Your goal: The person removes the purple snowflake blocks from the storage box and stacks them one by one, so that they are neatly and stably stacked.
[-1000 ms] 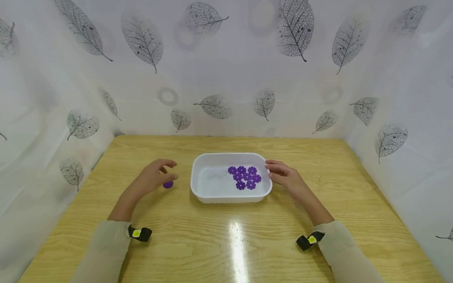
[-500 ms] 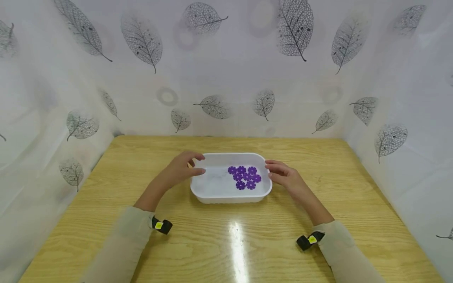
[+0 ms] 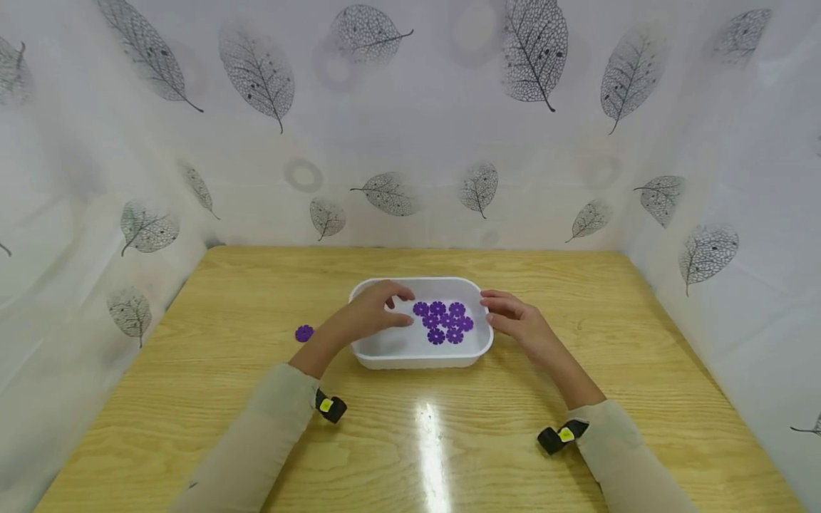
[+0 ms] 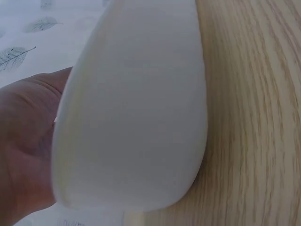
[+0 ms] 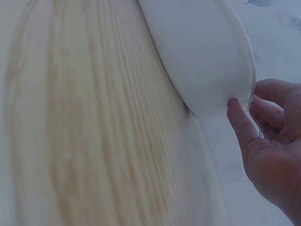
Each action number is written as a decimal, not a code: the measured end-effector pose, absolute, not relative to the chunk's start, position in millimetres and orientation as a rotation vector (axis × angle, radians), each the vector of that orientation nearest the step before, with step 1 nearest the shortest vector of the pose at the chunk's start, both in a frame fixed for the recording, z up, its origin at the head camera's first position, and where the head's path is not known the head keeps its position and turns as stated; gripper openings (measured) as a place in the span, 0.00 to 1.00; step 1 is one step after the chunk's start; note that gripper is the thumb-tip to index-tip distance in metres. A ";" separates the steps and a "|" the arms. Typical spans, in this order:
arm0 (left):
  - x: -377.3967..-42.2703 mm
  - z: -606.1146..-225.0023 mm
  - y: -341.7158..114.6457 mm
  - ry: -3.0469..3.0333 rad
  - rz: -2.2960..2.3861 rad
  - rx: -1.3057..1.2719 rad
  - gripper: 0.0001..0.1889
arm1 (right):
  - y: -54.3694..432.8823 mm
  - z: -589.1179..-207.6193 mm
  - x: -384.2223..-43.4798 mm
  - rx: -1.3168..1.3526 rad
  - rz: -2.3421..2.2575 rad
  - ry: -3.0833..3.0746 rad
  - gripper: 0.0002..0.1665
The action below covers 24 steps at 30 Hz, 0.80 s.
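broadly, a table [image 3: 359, 449] carries a white tray [image 3: 417, 362], its long axis running left to right. the right hand [image 3: 521, 324] grips the tray's right end, while the left hand [image 3: 370, 313], fingers parted and apparently holding nothing, hangs over its left half. just right of those nearer fingers lie clustered purple discs [image 3: 437, 335]; a lone disc [image 3: 304, 333] lies outside, leftward.

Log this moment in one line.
left hand: over tray | right hand: holds tray | purple discs: in tray | lone disc: on table
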<state>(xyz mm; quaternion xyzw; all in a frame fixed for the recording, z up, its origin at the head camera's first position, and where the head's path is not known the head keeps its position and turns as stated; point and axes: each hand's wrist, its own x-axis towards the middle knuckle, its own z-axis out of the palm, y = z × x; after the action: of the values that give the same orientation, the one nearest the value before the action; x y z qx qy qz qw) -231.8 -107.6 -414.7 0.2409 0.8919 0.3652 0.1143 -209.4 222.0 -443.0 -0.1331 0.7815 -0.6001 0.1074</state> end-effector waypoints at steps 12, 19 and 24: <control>-234.7 -429.7 -75.8 2.558 0.997 0.712 0.24 | 223.7 -443.3 -209.9 -0.384 -1.755 2.324 0.25; -234.7 -436.0 -63.0 2.505 0.953 0.732 0.24 | 222.1 -443.8 -210.7 -0.402 -1.747 2.325 0.25; -235.8 -438.6 -57.4 2.521 0.872 0.733 0.23 | 222.2 -442.9 -209.9 -0.381 -1.742 2.329 0.25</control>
<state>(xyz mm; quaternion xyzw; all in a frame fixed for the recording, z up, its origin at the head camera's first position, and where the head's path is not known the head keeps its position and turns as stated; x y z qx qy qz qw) -235.8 -57.4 -438.6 0.2603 0.8952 0.3099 0.1866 -209.9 222.2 -442.9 -0.1291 0.7898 -0.5905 0.1040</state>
